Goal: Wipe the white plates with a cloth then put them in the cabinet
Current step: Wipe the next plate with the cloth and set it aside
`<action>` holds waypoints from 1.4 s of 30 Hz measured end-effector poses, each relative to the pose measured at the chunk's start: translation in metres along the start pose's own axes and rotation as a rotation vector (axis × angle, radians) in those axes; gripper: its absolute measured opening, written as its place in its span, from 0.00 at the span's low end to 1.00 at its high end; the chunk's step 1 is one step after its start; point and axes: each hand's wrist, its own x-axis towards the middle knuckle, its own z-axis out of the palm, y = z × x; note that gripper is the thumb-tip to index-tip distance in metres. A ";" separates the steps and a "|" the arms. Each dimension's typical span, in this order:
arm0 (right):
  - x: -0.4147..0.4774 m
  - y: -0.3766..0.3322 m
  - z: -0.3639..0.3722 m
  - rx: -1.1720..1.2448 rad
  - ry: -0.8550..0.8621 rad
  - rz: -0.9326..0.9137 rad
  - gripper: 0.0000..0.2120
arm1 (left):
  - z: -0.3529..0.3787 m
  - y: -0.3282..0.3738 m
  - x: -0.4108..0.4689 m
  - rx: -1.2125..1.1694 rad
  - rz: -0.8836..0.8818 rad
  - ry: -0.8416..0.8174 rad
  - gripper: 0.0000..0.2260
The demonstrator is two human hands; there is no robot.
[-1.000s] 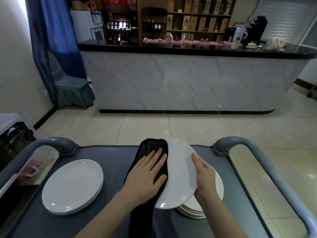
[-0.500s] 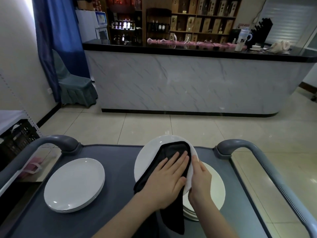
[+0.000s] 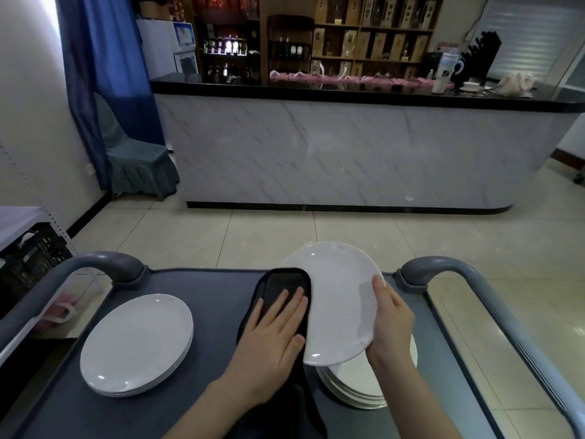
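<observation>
Two stacks of plates sit on the grey service trolley [image 3: 215, 312]: the left stack [image 3: 136, 345] well apart from the hands, and the right stack [image 3: 364, 388] directly beneath the work. Above that right stack one white plate [image 3: 338, 299] is held tilted, its face turned up toward the camera.

The right hand [image 3: 391, 321] grips the plate's right rim, with the thumb [image 3: 378, 285] lying along the face near the edge. Its other fingers wrap behind the plate and are hidden. The left hand [image 3: 272, 337] lies flat on the black cloth [image 3: 285, 286], fingers [image 3: 285, 308] straight and close together, pressing the cloth against the left part of the plate. The cloth's loose tail hangs down between the forearms.

The job looks to be mid-wipe on this one plate, with much of its face shining bare to the right of the cloth. Which stack is already wiped cannot be told for certain; the left one may be the finished pile, given that the held plate hovers over the right one. None of the plates in view has reached a cabinet, and no cabinet for them can be picked out. Only a bar counter [image 3: 348, 153] and shelves [image 3: 370, 30] show beyond. So the rest of the wiping and all of the putting away appear to remain.
</observation>
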 end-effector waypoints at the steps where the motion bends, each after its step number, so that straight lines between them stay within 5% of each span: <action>1: 0.000 0.001 0.001 -0.001 0.006 0.008 0.11 | 0.001 0.006 -0.004 -0.013 0.024 0.008 0.26; 16: -0.021 0.020 0.018 -0.057 -0.141 0.089 0.15 | -0.009 0.042 0.036 -0.021 0.220 -0.013 0.26; 27: -0.031 0.022 0.002 -0.200 -0.245 -0.032 0.22 | -0.014 -0.010 0.063 -0.059 -0.079 0.177 0.26; 32: -0.017 0.009 -0.015 -0.345 -0.320 -0.132 0.07 | -0.019 -0.041 0.053 -0.548 -0.333 0.162 0.15; 34: -0.009 0.001 -0.019 -0.368 -0.351 -0.139 0.09 | -0.021 -0.048 0.046 -0.754 -0.375 0.265 0.05; 42: 0.000 -0.012 -0.014 -0.482 -0.503 -0.133 0.11 | -0.042 -0.042 0.044 -0.803 -0.227 0.404 0.04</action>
